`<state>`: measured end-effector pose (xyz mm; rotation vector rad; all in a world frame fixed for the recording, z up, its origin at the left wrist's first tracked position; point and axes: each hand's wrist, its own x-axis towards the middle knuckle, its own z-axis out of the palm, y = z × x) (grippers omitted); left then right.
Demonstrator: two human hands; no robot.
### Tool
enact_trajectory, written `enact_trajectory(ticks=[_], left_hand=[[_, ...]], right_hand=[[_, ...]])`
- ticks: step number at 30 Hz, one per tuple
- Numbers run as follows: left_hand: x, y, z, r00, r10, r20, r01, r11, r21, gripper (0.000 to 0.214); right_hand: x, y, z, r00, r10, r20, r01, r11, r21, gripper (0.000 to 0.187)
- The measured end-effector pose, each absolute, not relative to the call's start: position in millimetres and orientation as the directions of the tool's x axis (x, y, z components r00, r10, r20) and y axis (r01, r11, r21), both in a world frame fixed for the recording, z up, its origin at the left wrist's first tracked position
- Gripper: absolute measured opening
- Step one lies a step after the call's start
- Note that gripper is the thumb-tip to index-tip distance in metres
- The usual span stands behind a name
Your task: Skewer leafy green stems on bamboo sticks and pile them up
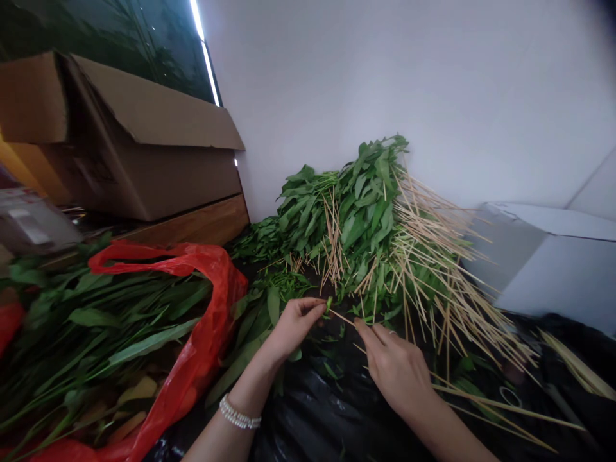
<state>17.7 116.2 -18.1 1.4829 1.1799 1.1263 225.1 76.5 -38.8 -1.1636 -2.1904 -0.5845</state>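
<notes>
My left hand [294,323] pinches a small folded piece of green leaf [329,303] between thumb and fingertips. My right hand [395,367] is closed on a thin bamboo skewer [342,317] whose tip points left at that leaf piece. Both hands hover over black plastic sheeting [308,410]. Just behind them rises a heap of skewered green leaves [366,218] with many bare skewer ends [447,282] fanning out to the right. A pearl bracelet sits on my left wrist.
A red plastic bag [206,333] full of long loose green leaves [96,321] lies at the left. Cardboard boxes [144,154] stand behind it. A white box [548,263] sits at the right against the white wall. Loose skewers [577,369] lie at the right front.
</notes>
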Motion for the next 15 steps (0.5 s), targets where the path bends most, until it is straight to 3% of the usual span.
enact_trajectory(ticks=[10,15], left_hand=[[21.0,115.5,-20.3,0.139,0.971,0.196,0.394,-0.236,0.888,0.031],[23.3,114.2,-18.3,0.099,0.978,0.186,0.328,-0.209,0.921,0.029]], right_hand=[[220.3,73.1,-45.1,-0.436,0.637,0.635,0.865,0.492,0.101,0.037],[219.4,74.4,-44.9,-0.411,0.665,0.623,0.877,0.474,0.073,0.036]])
